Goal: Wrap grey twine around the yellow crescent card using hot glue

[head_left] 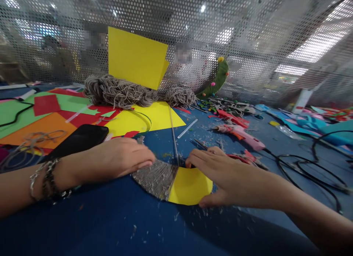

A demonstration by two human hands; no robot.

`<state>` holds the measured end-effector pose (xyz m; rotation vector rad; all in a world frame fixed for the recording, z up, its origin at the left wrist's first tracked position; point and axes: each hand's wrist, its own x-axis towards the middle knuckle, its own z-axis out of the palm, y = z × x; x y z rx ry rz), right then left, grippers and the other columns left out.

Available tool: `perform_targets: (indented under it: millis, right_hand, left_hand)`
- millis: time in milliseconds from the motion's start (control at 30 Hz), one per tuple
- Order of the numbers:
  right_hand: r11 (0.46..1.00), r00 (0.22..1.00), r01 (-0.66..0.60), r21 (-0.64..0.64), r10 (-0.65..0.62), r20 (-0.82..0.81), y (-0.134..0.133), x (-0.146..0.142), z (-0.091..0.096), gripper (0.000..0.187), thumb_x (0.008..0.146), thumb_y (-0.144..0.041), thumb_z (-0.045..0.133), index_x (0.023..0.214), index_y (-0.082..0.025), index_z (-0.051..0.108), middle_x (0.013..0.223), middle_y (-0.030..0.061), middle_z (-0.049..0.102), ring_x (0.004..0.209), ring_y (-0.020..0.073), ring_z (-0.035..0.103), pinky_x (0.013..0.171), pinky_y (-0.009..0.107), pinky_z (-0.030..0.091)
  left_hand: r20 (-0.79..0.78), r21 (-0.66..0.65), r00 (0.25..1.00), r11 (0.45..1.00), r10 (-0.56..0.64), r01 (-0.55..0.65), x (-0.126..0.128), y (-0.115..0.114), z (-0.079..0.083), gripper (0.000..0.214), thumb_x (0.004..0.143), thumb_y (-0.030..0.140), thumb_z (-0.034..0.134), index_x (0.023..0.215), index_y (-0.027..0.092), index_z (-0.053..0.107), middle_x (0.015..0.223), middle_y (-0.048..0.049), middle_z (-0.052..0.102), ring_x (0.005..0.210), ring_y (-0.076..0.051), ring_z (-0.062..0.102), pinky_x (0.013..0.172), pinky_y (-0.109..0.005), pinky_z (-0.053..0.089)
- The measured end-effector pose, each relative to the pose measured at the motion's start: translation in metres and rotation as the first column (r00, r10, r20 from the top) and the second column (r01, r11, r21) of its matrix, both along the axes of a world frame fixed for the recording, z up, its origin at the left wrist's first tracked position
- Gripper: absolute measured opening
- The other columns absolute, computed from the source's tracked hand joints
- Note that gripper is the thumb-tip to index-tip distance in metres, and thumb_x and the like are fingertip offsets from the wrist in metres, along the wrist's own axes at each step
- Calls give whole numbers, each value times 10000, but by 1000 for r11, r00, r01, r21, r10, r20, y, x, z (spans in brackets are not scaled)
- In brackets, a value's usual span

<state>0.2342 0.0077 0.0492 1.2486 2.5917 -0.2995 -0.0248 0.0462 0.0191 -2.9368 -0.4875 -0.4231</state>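
Observation:
A curved yellow card piece lies on the blue table in front of me, its left half tightly wrapped in grey yarn. My left hand presses closed fingers over the wrapped left end, hiding its tip. At the bare yellow end, my right hand grips the card, thumb at the near edge and fingers at the far one. From the wrapped part's border a strand of yarn runs back to a loose grey yarn bundle. Its contact with the right fingertips is unclear.
A black phone lies beyond my left wrist, near coloured sheets. Right of centre are a pink glue gun with a black cable and a clear glue stick. Behind stand a yarn skein and perforated panel.

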Motion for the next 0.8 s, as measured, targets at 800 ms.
perform_targets:
  millis: [800]
  right_hand:
    - [542, 938, -347, 765, 221, 269, -22, -12, 17, 376, 775, 9, 299, 716, -183, 617, 637, 54, 615, 585, 199, 538, 774, 413, 391]
  left_hand:
    - [-123, 605, 963, 787, 240, -119, 19, -20, 14, 197, 788, 35, 398, 725, 158, 538, 621, -11, 501, 475, -157, 457, 451, -301, 271]
